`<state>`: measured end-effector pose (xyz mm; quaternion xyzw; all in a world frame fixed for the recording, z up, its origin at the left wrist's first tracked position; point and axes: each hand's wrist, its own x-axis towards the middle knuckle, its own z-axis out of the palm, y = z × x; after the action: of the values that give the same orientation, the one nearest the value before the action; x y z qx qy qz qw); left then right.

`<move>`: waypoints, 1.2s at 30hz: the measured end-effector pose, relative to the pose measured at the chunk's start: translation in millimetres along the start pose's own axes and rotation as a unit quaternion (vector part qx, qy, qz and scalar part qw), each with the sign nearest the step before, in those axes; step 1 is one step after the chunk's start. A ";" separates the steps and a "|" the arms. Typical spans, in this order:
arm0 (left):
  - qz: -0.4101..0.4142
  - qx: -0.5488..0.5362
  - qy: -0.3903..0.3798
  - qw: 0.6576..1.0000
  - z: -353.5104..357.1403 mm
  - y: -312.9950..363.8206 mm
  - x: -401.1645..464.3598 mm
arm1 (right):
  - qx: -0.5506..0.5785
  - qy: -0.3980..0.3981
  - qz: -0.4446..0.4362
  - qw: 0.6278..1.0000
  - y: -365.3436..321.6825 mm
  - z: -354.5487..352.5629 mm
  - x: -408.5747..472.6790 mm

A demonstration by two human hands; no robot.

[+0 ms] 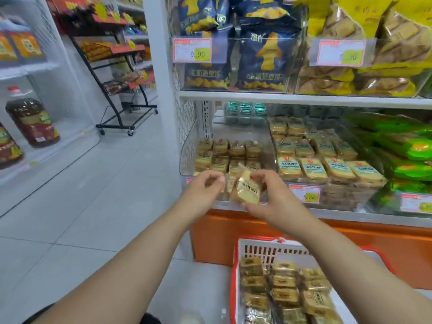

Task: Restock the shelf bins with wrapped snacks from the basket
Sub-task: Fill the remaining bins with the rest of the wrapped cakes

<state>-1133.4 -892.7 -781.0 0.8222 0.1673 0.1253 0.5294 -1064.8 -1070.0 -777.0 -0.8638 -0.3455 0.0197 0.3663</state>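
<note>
Up at twelve o'clock, the right hand (275, 197) pinches a clear-wrapped yellow snack (248, 189) with dark lettering; the left hand (203, 191), at nine o'clock of it, curls loosely, grasping nothing.

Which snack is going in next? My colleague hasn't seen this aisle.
Start at the white shelf above the orange base. Before its lower left clear bin, the right hand holds one wrapped snack. It alone is tilted in the air, not stacked.
</note>
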 end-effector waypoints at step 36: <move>0.100 0.388 -0.030 0.916 -29.6 -58.9 19.8 | -0.074 -0.130 0.066 0.987 33.6 65.9 204.2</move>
<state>-1135.1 -837.5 -822.1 0.9789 0.1036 0.0777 0.1582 -908.9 -921.0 -802.1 -0.8993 -0.3332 0.1302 0.2514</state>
